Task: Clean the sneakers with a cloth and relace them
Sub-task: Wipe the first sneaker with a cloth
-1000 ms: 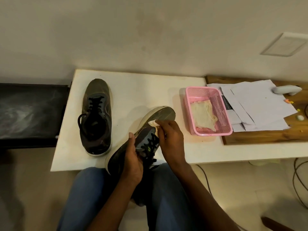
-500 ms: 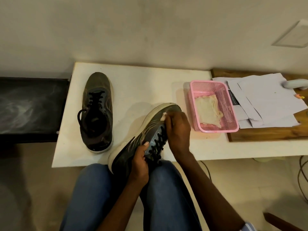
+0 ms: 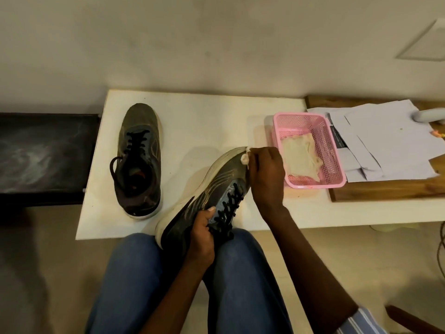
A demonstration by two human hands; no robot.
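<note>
We see one sneaker (image 3: 204,196) tilted on its side, heel end down in the person's lap between the knees, toe end raised over the near edge of the white table (image 3: 216,116). Its pale sole faces left; the black laces (image 3: 228,206) face right.

Left hand (image 3: 201,235): closed around the heel half of this sneaker, thumb pressed on the upper just beside the laces, fingers wrapped underneath and out of our sight.

Right hand (image 3: 266,174): curled shut on a small wad of pale cloth (image 3: 245,158), pinched at the fingertips. The wad touches the sneaker at its toe, where upper meets sole.

Second sneaker (image 3: 139,160): upright on the table near its left edge, toe toward the far edge, heel toward the near edge. Laces still threaded, loose ends trailing off its left side. Well apart from the held one.

Pink mesh basket (image 3: 334,150): on the table toward its right end, just beside the right hand. A second, flattened pale cloth (image 3: 301,157) lies inside it.

Right of the basket, white papers (image 3: 385,145) are spread over a wooden board (image 3: 385,191); the basket's right side touches the papers. A pale object at the far right is cut off; we cannot tell what it is.
</note>
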